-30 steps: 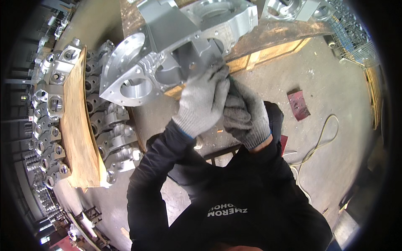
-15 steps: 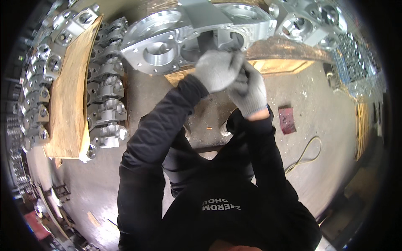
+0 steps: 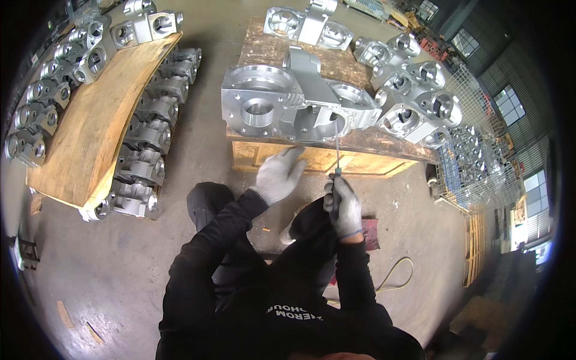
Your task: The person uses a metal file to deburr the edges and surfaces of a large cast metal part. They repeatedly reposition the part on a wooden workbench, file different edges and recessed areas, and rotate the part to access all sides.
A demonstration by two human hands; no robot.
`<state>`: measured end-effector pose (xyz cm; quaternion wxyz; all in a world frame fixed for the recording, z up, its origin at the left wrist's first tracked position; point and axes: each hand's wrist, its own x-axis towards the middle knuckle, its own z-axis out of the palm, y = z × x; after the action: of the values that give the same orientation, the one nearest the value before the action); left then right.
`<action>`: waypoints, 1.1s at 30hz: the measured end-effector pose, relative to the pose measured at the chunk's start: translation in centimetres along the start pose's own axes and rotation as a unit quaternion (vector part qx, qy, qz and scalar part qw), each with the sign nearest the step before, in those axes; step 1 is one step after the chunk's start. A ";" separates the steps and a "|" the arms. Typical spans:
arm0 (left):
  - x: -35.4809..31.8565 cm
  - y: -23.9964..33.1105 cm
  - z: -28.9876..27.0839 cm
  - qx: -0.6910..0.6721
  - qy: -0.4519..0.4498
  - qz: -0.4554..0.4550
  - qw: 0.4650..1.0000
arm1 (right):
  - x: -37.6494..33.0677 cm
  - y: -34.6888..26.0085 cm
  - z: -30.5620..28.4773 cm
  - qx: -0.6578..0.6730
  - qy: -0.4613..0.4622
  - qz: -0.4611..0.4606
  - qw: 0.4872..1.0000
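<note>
In my right hand [image 3: 344, 207], in a grey-white knit glove, I grip a slim hand tool [image 3: 338, 153] with a long thin metal shaft; its exact kind does not show. The shaft points away from me, its far end at the lower edge of the opening in a large machined metal casting [image 3: 306, 90]. That silvery casting has round bores and bolt holes, and stands at the near edge of a worn wooden bench top [image 3: 390, 141]. My left hand [image 3: 281, 175], gloved too, is open with its fingers stretched, holding nothing, in front of the bench and below the casting.
More castings stand on the bench, one at the back [image 3: 309, 27] and several at the right [image 3: 414, 96]. To the left, a wooden board [image 3: 102, 114] lies between rows of castings. A wire cage [image 3: 480, 162] stands right; a yellowish hose [image 3: 399, 276] lies on the floor.
My hands have come apart and back from the casting: the left to the lower left, the right downward, now visibly holding the tool. The view has shifted, showing more of the bench.
</note>
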<state>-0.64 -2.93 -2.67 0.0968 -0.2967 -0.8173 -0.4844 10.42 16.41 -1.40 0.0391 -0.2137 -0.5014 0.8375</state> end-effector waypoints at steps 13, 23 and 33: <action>-1.8 -2.9 -8.6 -0.034 0.125 -0.014 0.991 | 5.2 -0.6 5.3 -0.219 -0.014 -0.238 0.946; -4.5 -10.9 -19.0 0.107 0.075 -0.139 0.982 | 8.8 5.3 4.8 -0.355 0.160 -0.311 0.867; 7.4 -7.1 -29.0 -0.007 0.042 -0.255 0.966 | 7.8 2.5 7.6 -0.343 0.329 -0.066 0.877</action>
<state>-14.49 -27.15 10.24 0.0024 -0.0588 -0.8578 -0.5106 0.70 11.10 -2.91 0.1811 -0.4436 -0.7286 0.4894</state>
